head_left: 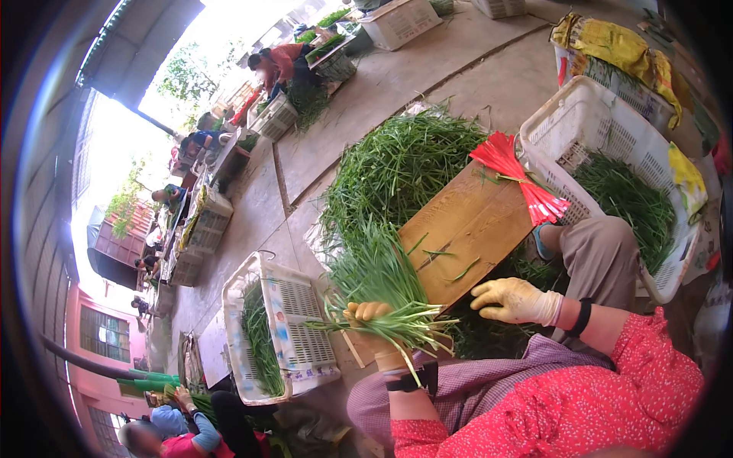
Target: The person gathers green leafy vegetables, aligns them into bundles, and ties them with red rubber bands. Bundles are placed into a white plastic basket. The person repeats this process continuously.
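My left hand point(372, 314), in a pale yellow glove, is closed around a bunch of garlic chives point(405, 324). Their long green leaves stretch away from me, and the pale stem ends point to the right. My right hand point(513, 301), gloved too, hovers at the near right edge of a wooden board point(473, 237); its fingers are apart and hold nothing. A few loose leaves lie on that board. Across its far end rests a bundle of red and white strips point(521, 177). Just beyond the board spreads a big heap of chives point(405, 164).
A white plastic crate point(305, 294) with greens stands at my left; a larger one point(546, 126) holds greens at my right. Behind the right crate is another, covered with a yellow sack point(611, 46). Other people point(281, 65) sit among crates at far left; one point(175, 431) is nearer, lower left.
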`<act>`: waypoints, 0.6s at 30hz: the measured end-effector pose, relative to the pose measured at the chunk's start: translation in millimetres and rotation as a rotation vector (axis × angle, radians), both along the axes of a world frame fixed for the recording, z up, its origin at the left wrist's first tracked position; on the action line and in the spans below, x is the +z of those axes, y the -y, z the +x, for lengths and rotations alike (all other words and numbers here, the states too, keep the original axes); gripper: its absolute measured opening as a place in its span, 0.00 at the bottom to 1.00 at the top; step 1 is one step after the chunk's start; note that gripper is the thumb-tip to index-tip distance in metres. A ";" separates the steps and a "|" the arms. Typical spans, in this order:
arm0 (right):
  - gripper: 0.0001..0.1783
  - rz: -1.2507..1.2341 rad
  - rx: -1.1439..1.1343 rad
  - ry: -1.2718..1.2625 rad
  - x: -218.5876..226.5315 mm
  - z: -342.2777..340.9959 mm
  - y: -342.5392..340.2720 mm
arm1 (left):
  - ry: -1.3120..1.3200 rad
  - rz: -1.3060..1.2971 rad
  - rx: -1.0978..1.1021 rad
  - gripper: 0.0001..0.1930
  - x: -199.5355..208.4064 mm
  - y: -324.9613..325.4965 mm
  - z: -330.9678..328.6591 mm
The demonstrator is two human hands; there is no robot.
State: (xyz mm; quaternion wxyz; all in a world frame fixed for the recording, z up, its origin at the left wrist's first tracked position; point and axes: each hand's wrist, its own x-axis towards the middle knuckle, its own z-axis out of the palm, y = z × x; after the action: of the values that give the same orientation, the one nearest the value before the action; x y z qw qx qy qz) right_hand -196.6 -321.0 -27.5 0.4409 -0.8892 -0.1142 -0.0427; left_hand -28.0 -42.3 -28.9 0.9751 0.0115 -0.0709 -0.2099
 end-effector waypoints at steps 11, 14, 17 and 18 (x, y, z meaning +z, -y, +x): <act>0.14 0.952 0.000 -0.389 -1.0 38.9 -75.8 | -0.107 -0.046 -0.058 0.09 6.7 28.4 -11.3; 0.12 0.643 -0.046 -0.215 -5.0 41.3 -69.3 | -0.137 -0.027 -0.043 0.10 15.2 32.2 -16.5; 0.09 0.611 -0.050 -0.235 -1.0 36.4 -59.8 | -0.030 -0.016 -0.069 0.12 12.9 21.9 -8.6; 0.09 0.724 -0.056 -0.290 -2.9 34.5 -57.9 | -0.021 -0.060 -0.073 0.14 10.8 24.0 -7.3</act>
State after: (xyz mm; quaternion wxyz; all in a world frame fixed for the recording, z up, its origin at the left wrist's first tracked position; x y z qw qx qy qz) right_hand -162.1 -263.1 -30.4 0.7362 -0.6759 -0.0039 0.0338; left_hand -35.3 -66.3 -18.1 0.9674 -0.0226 -0.0674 -0.2430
